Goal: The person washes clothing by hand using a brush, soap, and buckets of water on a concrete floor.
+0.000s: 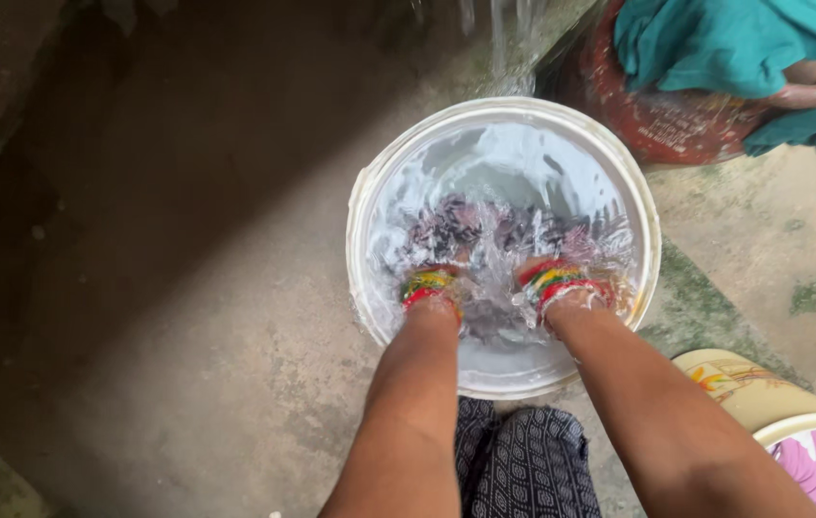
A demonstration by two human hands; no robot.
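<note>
A: Only 1 view here, the head camera looking straight down. What anchors it?

B: The white bucket, standing on the concrete floor and nearly full of water. Everything else I place from it.

A: The hands?

B: Both are plunged into the bucket. The left hand goes in at the near rim, left of centre; the right hand goes in beside it, right of centre. Each wrist carries red, green and yellow bangles at the waterline.

A: Fingers open or gripping?

B: I cannot tell. Splashing water hides the fingers of both hands. They are in among a dark patterned cloth that lies under water in the middle of the bucket, just beyond the wrists.

A: Which step is this, by your reading?

B: I judge it a rinse or scrub of the cloth, mid-way, with the water churned. The next move likely calls for a firm 2-handed hold on the soaked cloth.

A: And around the bucket?

B: Beyond its far right rim, a red pot draped with a teal cloth. At its near right, a cream tub holding purple fabric. A water stream falls past the far rim.
</note>
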